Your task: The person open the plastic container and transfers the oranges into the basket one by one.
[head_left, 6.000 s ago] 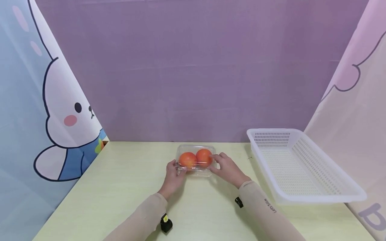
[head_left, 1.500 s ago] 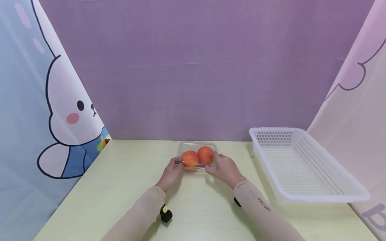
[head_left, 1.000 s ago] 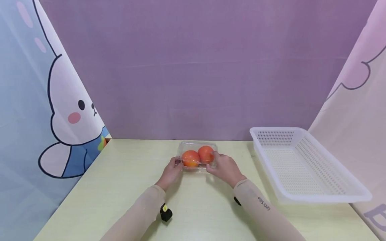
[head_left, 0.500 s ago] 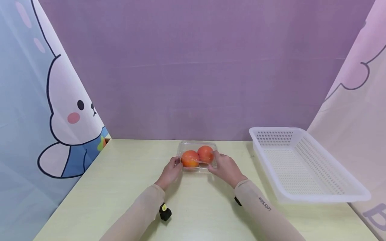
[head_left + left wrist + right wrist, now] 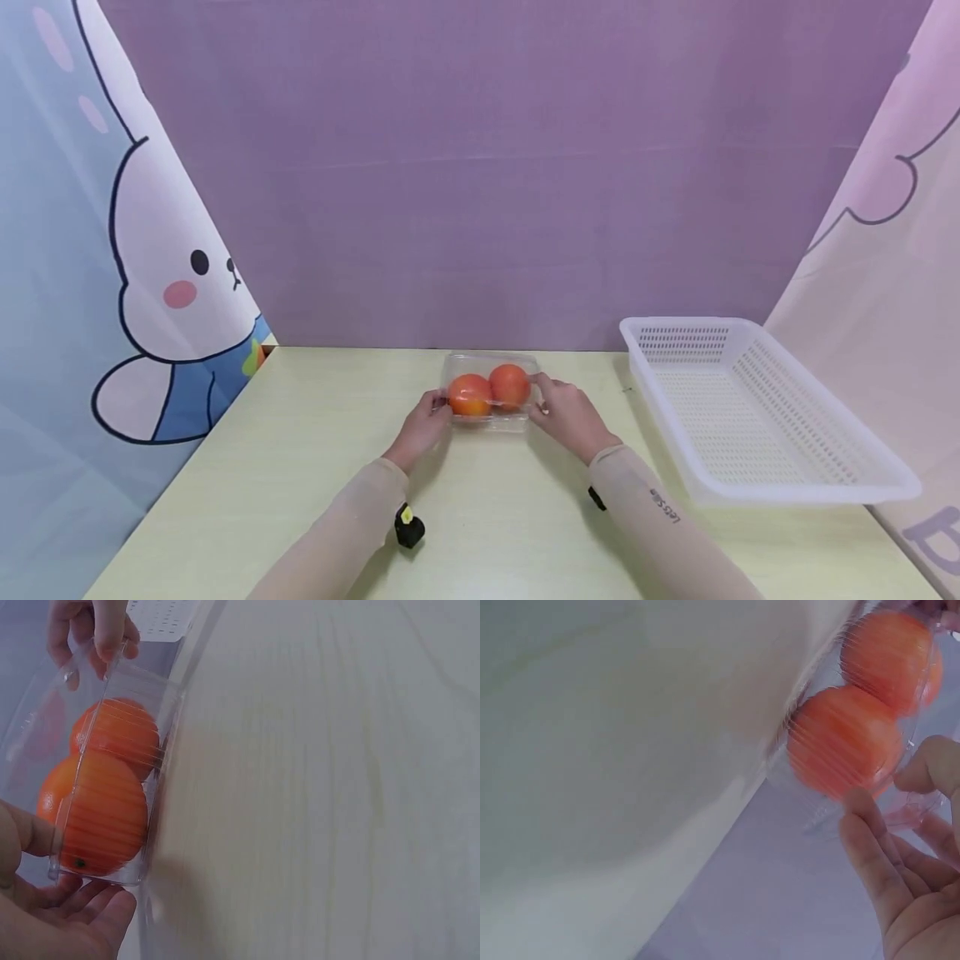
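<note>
A clear plastic box (image 5: 487, 423) sits at the back middle of the table with two round fruits, both orange, inside it. The near fruit (image 5: 101, 817) has a small green stem mark at its end; the other fruit (image 5: 509, 387) rests against it. My left hand (image 5: 422, 429) holds the box's left end, thumb at the rim and fingers round the outer wall. At the opposite end, my right hand (image 5: 572, 417) has its thumb and fingers on either side of the rim in the right wrist view. The fingertips (image 5: 859, 806) lie right at the end wall.
A large white slotted basket (image 5: 697, 467) stands on the table (image 5: 480, 525) to the right. Behind the box rises a purple cloth (image 5: 487, 208). Printed cloths hang left and right. A small black camera (image 5: 409, 529) is strapped at the left sleeve.
My right thumb has moved along the front rim to the right corner, and that hand has shifted slightly right. The left hand keeps its hold on the box's left end.
</note>
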`<state>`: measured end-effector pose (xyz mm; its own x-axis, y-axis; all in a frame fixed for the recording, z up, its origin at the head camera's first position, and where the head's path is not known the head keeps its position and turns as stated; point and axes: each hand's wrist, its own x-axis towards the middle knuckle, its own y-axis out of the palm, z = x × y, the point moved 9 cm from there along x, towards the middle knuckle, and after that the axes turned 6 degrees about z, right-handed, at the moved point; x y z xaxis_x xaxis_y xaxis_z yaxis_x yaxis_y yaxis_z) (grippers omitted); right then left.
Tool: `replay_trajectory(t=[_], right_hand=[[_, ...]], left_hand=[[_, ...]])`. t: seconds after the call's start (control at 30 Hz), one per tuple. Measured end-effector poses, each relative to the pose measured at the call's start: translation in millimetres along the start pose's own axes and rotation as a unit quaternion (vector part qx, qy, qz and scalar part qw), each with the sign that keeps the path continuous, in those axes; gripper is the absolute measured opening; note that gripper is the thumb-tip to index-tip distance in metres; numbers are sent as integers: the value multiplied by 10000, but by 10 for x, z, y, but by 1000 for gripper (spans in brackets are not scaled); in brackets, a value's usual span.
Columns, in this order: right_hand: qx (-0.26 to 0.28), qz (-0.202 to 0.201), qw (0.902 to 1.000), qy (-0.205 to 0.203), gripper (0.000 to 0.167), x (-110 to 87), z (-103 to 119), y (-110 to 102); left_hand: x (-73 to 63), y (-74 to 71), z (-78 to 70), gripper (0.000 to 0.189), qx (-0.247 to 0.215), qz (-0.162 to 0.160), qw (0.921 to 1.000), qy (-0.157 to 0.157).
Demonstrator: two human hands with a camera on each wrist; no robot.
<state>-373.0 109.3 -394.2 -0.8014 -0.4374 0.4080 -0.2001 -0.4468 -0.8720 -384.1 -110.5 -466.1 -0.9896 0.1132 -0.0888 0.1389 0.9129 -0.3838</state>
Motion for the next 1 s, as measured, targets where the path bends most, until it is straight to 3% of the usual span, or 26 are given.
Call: replay_trajectory(t=[0.47, 0.7, 1.0], right_hand=[[82, 137, 9998, 69, 43, 37, -83, 5], [-28, 201, 9994, 278, 43, 58, -107, -16], [681, 266, 9950, 683, 44, 115, -183, -85]], left_hand=[[20, 25, 15, 49, -32, 27, 10000, -88], [35, 16, 21, 49, -37, -26, 10000, 14], [13, 12, -8, 50, -65, -108, 9998, 120]])
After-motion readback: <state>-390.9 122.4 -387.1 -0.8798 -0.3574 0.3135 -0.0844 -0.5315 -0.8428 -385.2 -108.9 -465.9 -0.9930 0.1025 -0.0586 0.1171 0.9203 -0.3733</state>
